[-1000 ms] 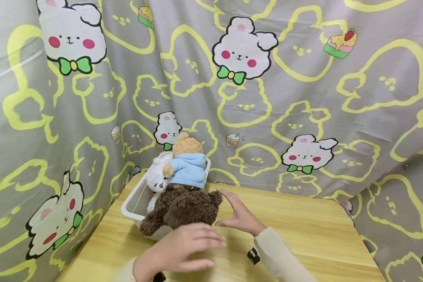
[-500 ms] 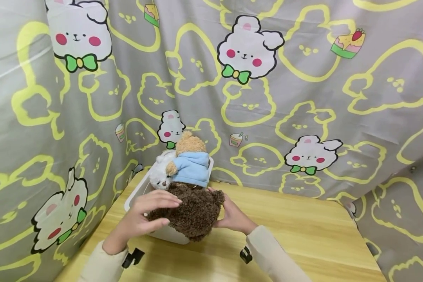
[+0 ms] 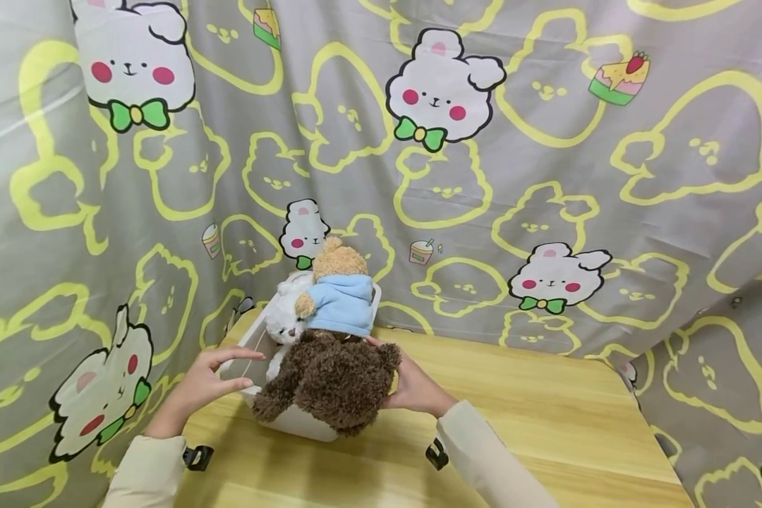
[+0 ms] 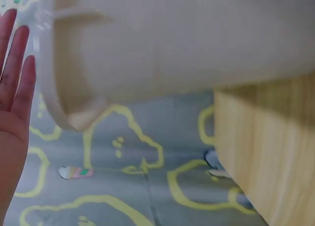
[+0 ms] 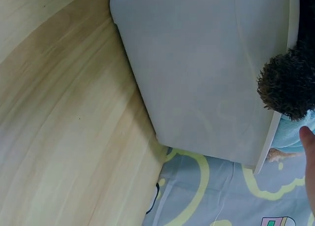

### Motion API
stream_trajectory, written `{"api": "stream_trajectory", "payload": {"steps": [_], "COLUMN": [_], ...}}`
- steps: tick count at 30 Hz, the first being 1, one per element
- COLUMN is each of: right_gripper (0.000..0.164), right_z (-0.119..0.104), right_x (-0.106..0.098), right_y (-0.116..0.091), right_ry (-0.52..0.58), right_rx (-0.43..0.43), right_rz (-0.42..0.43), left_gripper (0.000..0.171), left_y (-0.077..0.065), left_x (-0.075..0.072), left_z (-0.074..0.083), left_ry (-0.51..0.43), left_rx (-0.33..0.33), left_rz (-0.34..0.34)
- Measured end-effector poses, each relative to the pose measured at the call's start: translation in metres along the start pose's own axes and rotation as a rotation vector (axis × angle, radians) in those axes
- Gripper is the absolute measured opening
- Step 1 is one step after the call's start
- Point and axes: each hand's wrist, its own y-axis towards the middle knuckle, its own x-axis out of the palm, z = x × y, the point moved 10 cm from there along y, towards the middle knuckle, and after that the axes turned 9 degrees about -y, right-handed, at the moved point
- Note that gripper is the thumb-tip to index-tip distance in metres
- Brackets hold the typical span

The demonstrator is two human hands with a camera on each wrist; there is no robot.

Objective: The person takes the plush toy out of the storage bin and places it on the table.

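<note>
A white plastic bin point(image 3: 305, 425) holds several plush toys and stands on the table. A dark brown plush bear point(image 3: 346, 381) lies over its front rim, one arm hanging outside. Behind it are a tan teddy bear in a blue hoodie point(image 3: 343, 303) and a white plush toy point(image 3: 283, 321). My left hand point(image 3: 206, 386) is at the bin's left rim, fingers straight and spread in the left wrist view. On the opposite side, my right hand point(image 3: 415, 384) lies along the brown bear's flank, its fingertips partly hidden. One finger point(image 5: 309, 157) extends near the blue hoodie in the right wrist view.
The bin rests on a light wooden table point(image 3: 514, 402), towards its back left. A grey curtain point(image 3: 457, 282) printed with yellow outlines and white rabbits hangs behind and on both sides. Black straps point(image 3: 198, 457) are at both wrists.
My left hand has moved from in front of the brown bear, past its arm, to the bin's left rim. My right hand has come in closer along the bear's right side.
</note>
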Motion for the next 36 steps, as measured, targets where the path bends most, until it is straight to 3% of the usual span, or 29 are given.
{"api": "stream_trajectory", "payload": {"steps": [4, 7, 11, 16, 19, 25, 30, 36], "right_gripper": [0.109, 0.112, 0.122, 0.127, 0.127, 0.120, 0.115, 0.110], "right_z": [-0.015, -0.029, -0.041, -0.051, -0.047, -0.039, -0.052, -0.071], "right_x": [-0.006, -0.014, -0.026, -0.035, -0.033, -0.031, -0.026, -0.017], "right_y": [-0.001, -0.004, -0.008, -0.011, -0.010, -0.003, 0.002, 0.004], "right_ry": [0.064, 0.099, 0.067, 0.115, 0.148, 0.154, 0.129, 0.107], "right_rx": [0.016, 0.015, -0.030, -0.143, -0.187, -0.186, -0.170, -0.243], "right_rz": [-0.034, -0.062, -0.052, -0.019, -0.020, -0.023, -0.056, -0.075], "left_gripper": [0.040, 0.042, 0.039, 0.028, 0.021, 0.011, 0.010, 0.010], "left_y": [-0.009, -0.012, -0.012, -0.009, -0.009, -0.011, -0.011, -0.012], "left_x": [0.000, 0.005, 0.013, 0.015, 0.014, 0.014, 0.015, 0.017], "left_z": [-0.021, -0.029, -0.031, -0.030, -0.033, -0.038, -0.040, -0.042], "left_ry": [0.028, -0.016, -0.064, -0.015, -0.010, 0.016, -0.010, -0.064], "left_rx": [-0.116, -0.159, -0.163, -0.130, -0.151, -0.215, -0.250, -0.242], "left_rz": [-0.036, -0.086, -0.153, -0.194, -0.205, -0.212, -0.205, -0.197]}}
